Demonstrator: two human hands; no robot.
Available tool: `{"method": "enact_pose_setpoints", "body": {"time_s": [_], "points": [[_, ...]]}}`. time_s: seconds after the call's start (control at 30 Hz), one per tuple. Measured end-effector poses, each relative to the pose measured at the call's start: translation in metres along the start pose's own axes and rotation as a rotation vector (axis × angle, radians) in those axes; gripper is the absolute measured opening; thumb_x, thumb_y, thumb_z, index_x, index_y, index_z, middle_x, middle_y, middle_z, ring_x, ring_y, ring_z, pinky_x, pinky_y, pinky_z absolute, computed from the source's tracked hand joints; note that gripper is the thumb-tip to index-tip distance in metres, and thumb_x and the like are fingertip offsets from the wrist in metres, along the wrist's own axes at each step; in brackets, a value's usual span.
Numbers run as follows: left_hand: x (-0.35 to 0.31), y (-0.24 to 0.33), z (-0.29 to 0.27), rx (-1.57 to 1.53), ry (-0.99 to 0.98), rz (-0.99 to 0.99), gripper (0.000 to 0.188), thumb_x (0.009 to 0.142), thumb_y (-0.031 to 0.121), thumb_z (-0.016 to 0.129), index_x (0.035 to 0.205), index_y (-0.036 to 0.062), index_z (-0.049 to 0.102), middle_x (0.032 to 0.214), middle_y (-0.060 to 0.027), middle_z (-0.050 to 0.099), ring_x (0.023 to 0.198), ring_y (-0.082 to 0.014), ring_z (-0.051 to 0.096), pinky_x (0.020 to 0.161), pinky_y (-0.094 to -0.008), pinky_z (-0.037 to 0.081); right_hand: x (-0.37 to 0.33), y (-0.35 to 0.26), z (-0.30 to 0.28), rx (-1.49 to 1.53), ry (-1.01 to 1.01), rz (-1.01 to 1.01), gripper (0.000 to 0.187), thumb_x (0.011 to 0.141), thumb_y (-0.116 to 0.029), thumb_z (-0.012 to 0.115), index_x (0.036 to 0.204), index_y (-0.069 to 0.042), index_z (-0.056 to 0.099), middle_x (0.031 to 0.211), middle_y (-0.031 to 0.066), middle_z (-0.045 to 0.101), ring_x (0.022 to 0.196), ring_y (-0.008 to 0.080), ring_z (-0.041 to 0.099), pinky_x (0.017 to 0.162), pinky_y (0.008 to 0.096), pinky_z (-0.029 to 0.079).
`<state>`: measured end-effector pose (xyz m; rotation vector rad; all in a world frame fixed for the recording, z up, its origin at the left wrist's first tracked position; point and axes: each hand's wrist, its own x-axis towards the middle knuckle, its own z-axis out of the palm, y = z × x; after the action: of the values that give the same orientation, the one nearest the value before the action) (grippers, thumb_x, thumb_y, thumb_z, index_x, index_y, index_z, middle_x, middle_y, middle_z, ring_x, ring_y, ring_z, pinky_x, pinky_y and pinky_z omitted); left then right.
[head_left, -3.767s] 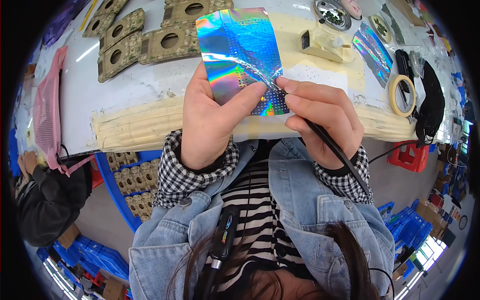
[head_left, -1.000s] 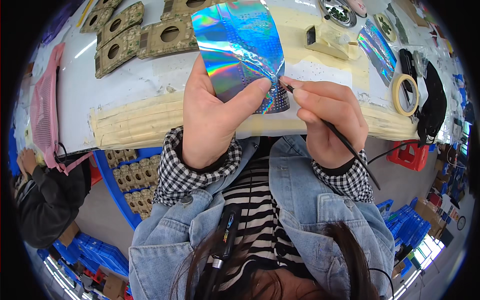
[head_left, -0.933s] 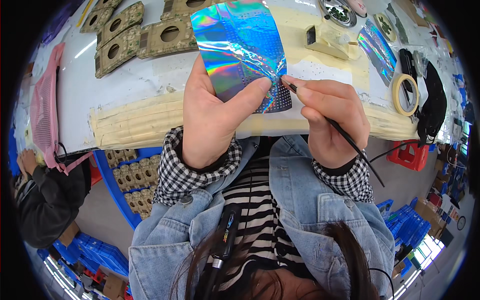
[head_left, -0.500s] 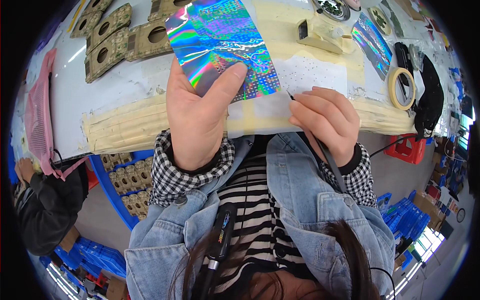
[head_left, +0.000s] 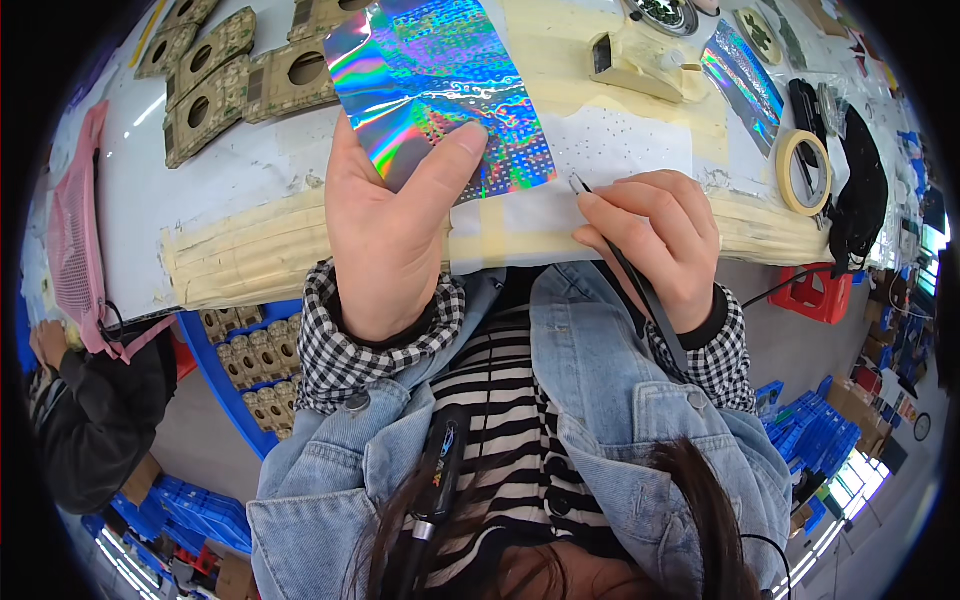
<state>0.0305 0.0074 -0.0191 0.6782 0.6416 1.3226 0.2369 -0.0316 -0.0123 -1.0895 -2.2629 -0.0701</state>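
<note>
Holding foil sheet (head_left: 440, 85) | left hand (head_left: 385, 235), under thumb (head_left: 455, 165) | right hand (head_left: 662, 235): seemingly tweezers (head_left: 648, 308)

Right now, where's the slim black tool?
Head view, right of centre: the slim black tool is in the right hand, its tip just right of the holographic sheet that the left hand holds.

White worktable (head_left: 135, 205): cream tape (head_left: 245, 262) lines the near edge.
Grey floor (head_left: 200, 410): visible below that edge.
Red plastic stool (head_left: 828, 303): below its right end.
White strip lights (head_left: 119, 562): glow beyond its left end.
</note>
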Motion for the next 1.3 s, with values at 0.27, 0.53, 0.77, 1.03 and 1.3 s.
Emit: {"method": "enact_pose_setpoints", "body": {"time_s": [0.27,0.53,0.77,1.03,1.3], "points": [[0.000,0.000,-0.001,0.018,-0.007,0.002,0.035,0.086,-0.008,0.060,0.118,-0.0003,0.049,0.108,-0.0097,0.063,0.096,-0.0162,0.062,0.085,-0.0305,0.051,0.001,-0.003,-0.004,-0.018,-0.078,-0.032,0.029,0.068,-0.017,0.072,0.094,-0.004,0.065,0.092,0.0069,0.065,0.084,0.0226,0.060,0.071,0.0341,0.049],[0.000,-0.001,-0.001,0.019,0.009,0.009,0.034,0.086,-0.007,0.061,0.118,-0.0001,0.049,0.108,-0.0095,0.063,0.096,-0.0159,0.062,0.085,-0.0305,0.050,0.004,-0.004,-0.008,-0.033,-0.173,-0.067,0.029,0.069,-0.015,0.072,0.094,-0.004,0.062,0.097,0.0094,0.066,0.087,0.0238,0.059,0.073,0.0359,0.050],[0.000,-0.002,-0.001,0.016,0.005,0.011,0.034,0.086,-0.007,0.062,0.117,-0.0001,0.050,0.108,-0.0093,0.063,0.096,-0.0159,0.063,0.085,-0.0304,0.051,-0.001,-0.001,-0.011,0.046,-0.120,-0.024,0.032,0.067,-0.013,0.076,0.095,-0.003,0.062,0.095,0.0094,0.067,0.084,0.0249,0.060,0.072,0.0354,0.050],[-0.001,0.002,0.002,0.082,-0.029,-0.060,0.035,0.085,-0.006,0.063,0.117,-0.0004,0.050,0.107,-0.0092,0.064,0.095,-0.0145,0.063,0.083,-0.0289,0.052,0.011,-0.007,-0.017,0.337,0.133,0.128,0.037,0.072,-0.006,0.077,0.105,0.001,0.062,0.094,0.0133,0.069,0.091,0.0296,0.064,0.077,0.0355,0.053],[-0.001,0.003,0.004,0.086,-0.030,-0.072,0.039,0.085,-0.006,0.064,0.120,-0.0001,0.049,0.110,-0.0093,0.064,0.097,-0.0148,0.063,0.085,-0.0282,0.052,0.029,-0.016,-0.005,0.395,0.106,0.075,0.030,0.077,0.000,0.072,0.106,0.000,0.064,0.106,0.0180,0.063,0.102,0.0317,0.065,0.088,0.0390,0.054]]}}
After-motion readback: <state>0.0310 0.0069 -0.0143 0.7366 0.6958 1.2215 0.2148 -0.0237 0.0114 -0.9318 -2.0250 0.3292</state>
